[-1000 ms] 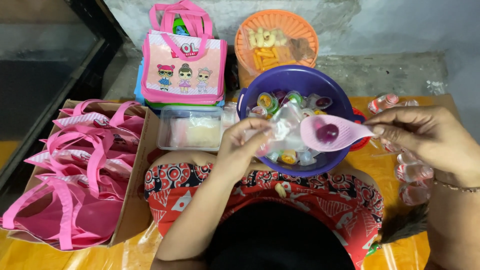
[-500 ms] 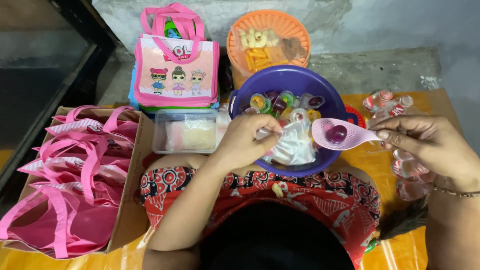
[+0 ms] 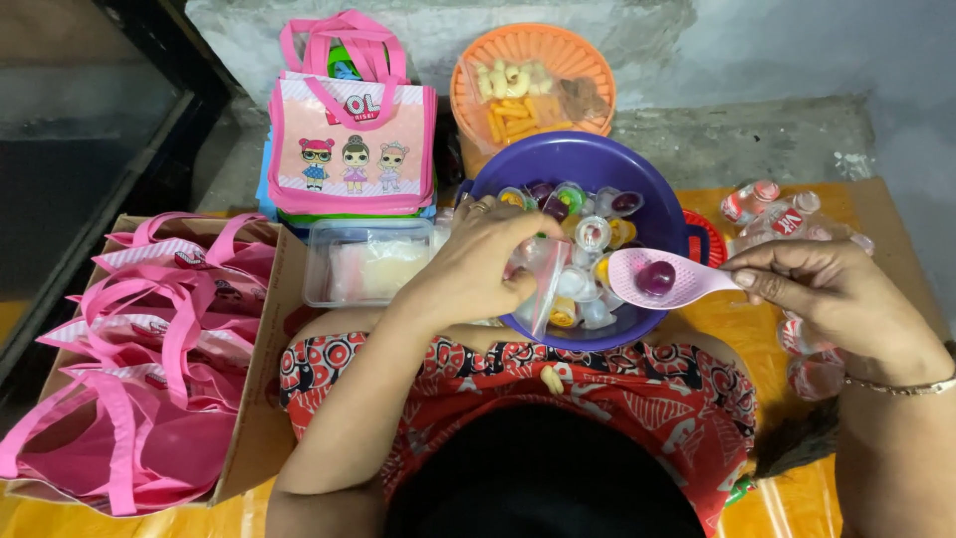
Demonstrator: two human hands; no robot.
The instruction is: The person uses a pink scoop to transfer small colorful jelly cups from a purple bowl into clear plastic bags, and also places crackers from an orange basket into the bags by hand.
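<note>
My left hand (image 3: 476, 271) pinches a small clear plastic bag (image 3: 546, 284) open over the near rim of a purple bowl (image 3: 518, 169). The bowl holds several small jelly cups (image 3: 588, 234) with coloured lids. My right hand (image 3: 836, 299) grips the handle of a pink flat spoon (image 3: 662, 279). One dark purple jelly cup (image 3: 655, 277) rests on the spoon, just right of the bag's mouth and above the bowl.
A cardboard box (image 3: 261, 418) of pink tote bags (image 3: 139, 329) stands at the left. Beyond it are a printed pink bag (image 3: 351, 149), a clear lidded tub (image 3: 363, 261) and an orange basket (image 3: 533, 75) of snacks. Small bottles (image 3: 787, 214) lie right on yellow sheet.
My right hand has brought the spoon with the jelly cup left, closer to the bag. My left hand has shifted the bag toward the bowl's near rim.
</note>
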